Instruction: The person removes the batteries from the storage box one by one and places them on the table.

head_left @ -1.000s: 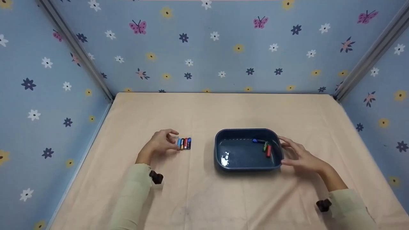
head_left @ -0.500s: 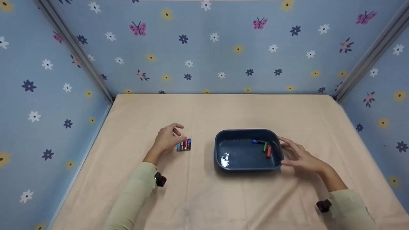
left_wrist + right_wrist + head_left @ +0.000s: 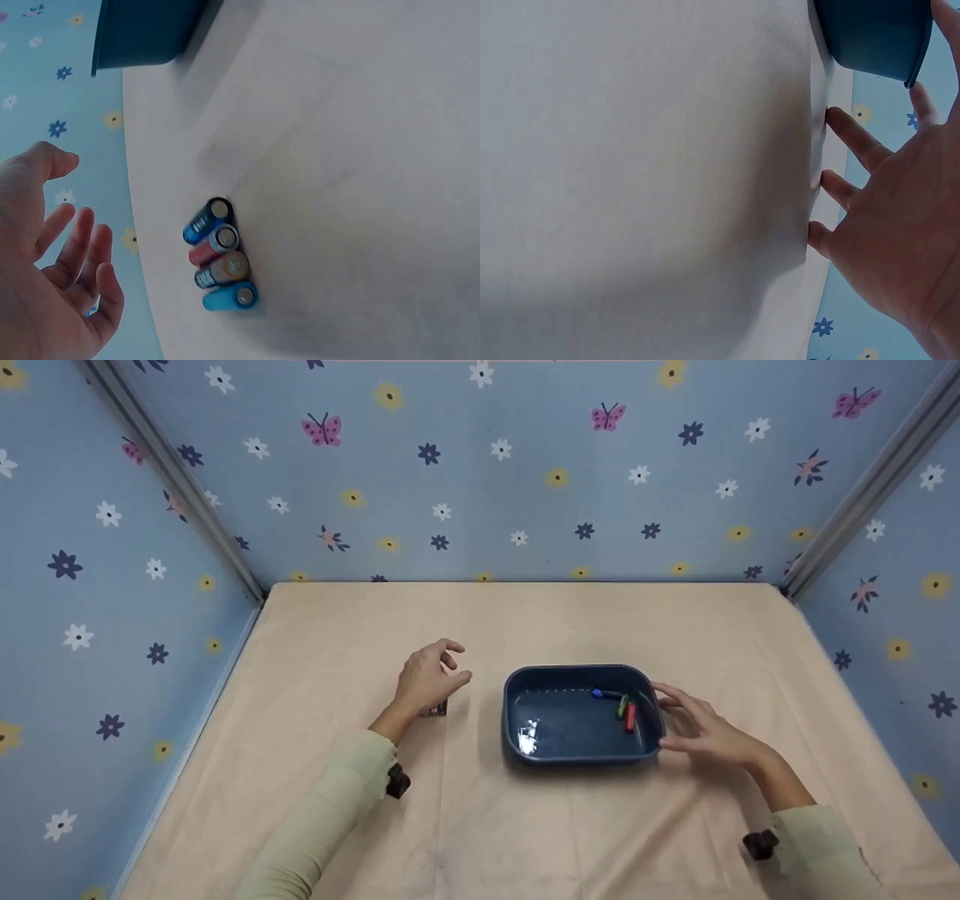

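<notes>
With my left grip [image 3: 427, 679] loose and empty, I'd avoid nudging the battery row [image 3: 217, 270] while my right grip [image 3: 709, 729], unclenched, steadies the bin [image 3: 577, 760].

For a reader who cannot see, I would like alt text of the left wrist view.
Four batteries lie side by side on a pale cloth, the light blue one lowest in view. At the left edge is the left hand, fingers loosely curled, thumb apart; a dark blue container shows partly at the top.

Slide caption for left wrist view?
Left hand near four batteries lying side by side, blue container cut off at the top.
</notes>
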A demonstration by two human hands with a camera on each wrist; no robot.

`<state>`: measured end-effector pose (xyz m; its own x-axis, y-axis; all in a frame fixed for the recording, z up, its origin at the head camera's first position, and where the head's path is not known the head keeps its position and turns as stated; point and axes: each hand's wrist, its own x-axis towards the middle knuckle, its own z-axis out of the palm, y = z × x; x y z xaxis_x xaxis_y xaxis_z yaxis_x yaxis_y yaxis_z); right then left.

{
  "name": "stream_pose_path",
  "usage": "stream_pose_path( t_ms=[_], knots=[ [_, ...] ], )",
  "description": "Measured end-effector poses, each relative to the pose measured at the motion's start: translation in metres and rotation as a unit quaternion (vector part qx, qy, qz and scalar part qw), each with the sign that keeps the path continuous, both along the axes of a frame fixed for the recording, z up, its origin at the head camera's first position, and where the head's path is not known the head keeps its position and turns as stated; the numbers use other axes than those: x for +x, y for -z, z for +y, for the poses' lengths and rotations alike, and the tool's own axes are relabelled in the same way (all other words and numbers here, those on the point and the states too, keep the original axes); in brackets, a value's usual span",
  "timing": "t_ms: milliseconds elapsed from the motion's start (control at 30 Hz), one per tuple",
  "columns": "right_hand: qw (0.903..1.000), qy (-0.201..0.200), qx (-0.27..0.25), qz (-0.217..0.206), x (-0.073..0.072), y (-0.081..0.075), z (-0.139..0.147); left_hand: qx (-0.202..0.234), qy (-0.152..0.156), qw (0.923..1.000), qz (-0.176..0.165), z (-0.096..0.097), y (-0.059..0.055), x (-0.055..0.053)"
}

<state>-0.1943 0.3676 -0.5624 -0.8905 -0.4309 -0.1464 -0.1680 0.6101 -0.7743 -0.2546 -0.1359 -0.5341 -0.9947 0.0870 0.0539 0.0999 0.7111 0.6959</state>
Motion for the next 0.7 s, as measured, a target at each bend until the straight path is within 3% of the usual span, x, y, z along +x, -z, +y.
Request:
stream_pose_path(
  t_ms=[333,533,700],
  knots=[
    [1.0,-0.001,-0.006,-0.003,0.0,-0.002,0.001,0.02,0.072,0.9969,-0.025,0.024,-0.01,-0.009],
    [1.0,0.002,-0.001,-0.005,0.001,-0.002,0.001,0.047,0.135,0.9887,-0.046,0.035,-0.015,-0.013],
    [1.0,0.004,0.003,-0.006,0.0,-0.002,0.0,0.045,0.183,0.9803,-0.059,0.045,-0.017,-0.012]
  ],
)
